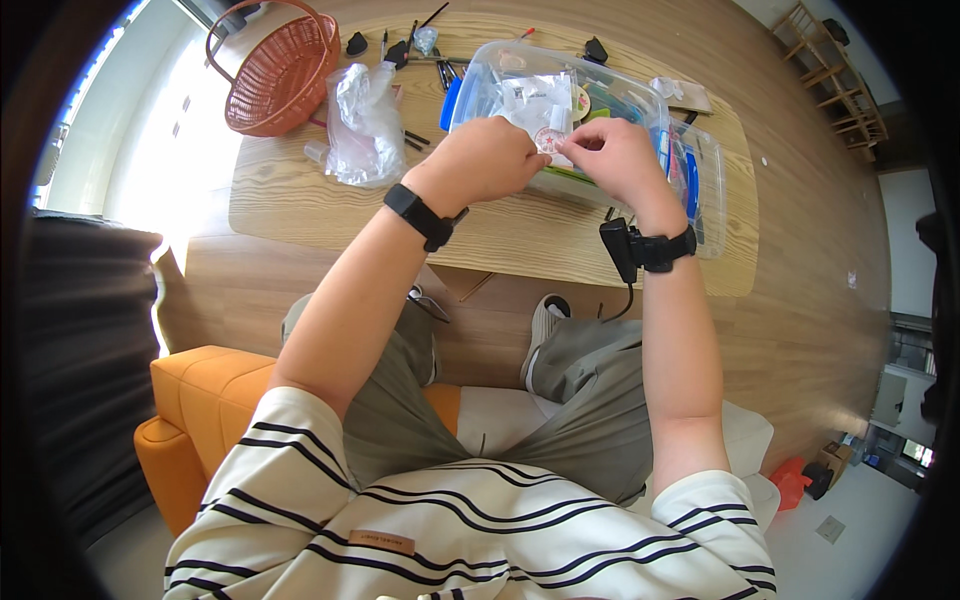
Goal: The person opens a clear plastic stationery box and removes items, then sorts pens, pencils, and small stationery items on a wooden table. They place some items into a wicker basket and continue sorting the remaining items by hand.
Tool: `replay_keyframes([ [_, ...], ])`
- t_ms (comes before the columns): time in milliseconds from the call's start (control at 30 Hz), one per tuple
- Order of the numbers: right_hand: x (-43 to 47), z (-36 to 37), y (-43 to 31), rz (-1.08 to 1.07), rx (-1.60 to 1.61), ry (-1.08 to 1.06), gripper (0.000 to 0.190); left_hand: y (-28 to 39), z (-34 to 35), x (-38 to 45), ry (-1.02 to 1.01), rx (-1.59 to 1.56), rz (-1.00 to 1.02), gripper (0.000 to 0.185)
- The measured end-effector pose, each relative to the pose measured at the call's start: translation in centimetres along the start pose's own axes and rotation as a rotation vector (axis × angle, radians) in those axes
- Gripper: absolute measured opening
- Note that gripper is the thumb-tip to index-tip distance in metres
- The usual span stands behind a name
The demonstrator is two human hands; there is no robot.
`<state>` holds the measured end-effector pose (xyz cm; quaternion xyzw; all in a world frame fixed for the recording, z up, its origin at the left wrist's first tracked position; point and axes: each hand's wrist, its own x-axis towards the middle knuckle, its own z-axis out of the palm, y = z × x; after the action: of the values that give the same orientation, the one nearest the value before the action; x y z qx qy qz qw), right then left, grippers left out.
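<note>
A clear plastic storage box (495,51) with blue latches stands on the wooden table before me, filled with packets and small items. On top lies a white plastic packet (536,97) with printing and a red star stamp. My left hand (484,157) is curled at the packet's lower edge, thumb and finger pinched together on it. At the same edge, slightly to the right, the thumb and forefinger of my right hand (619,154) also pinch the packet. My knuckles hide part of each grip. A small white piece (559,118) lies against the packet, just above my right fingertips.
A brown wicker basket (281,75) stands at the table's far left, near a crumpled clear plastic bag (366,124). Pens and black pieces (357,43) lie behind the box. A clear lid-like plastic piece (712,195) with a blue latch is at the right. Wooden table (315,202) edges curve nearby.
</note>
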<state>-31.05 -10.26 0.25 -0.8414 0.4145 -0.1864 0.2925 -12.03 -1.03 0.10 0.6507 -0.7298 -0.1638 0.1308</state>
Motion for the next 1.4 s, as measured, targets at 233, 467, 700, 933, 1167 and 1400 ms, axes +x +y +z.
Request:
replay_keyframes([
  [233, -0.3, 0.1, 0.2, -0.061, -0.071, -0.039, 0.023, -2.0, -1.9, 0.4, 0.303, -0.166, 0.065, 0.031],
  [467, -0.6, -1.9, -1.8, -0.142, 0.0, 0.18, 0.022, -11.9, -5.2, -1.5, 0.671, 0.194, -0.647, 0.061],
  [700, -0.5, -1.9, -2.0, -0.149, 0.023, 0.21, 0.022, -17.5, -0.7, -1.4, 0.262, 0.035, -1.065, 0.112],
  [933, -0.4, -1.9, -1.6, -0.144, 0.053, 0.222, 0.02, -19.8, 0.5, -1.2, 0.196, -0.003, -1.123, 0.112],
  [1167, -0.5, -2.4, -1.0, -0.142, 0.013, 0.245, 0.024, -18.2, -0.4, -0.9, 0.285, -0.038, -1.133, 0.09],
  [1400, -0.3, -2.6, -1.0, -0.156, 0.075, 0.289, 0.021, -21.3, -1.1, -0.8, 0.52, -0.016, -0.878, 0.077],
])
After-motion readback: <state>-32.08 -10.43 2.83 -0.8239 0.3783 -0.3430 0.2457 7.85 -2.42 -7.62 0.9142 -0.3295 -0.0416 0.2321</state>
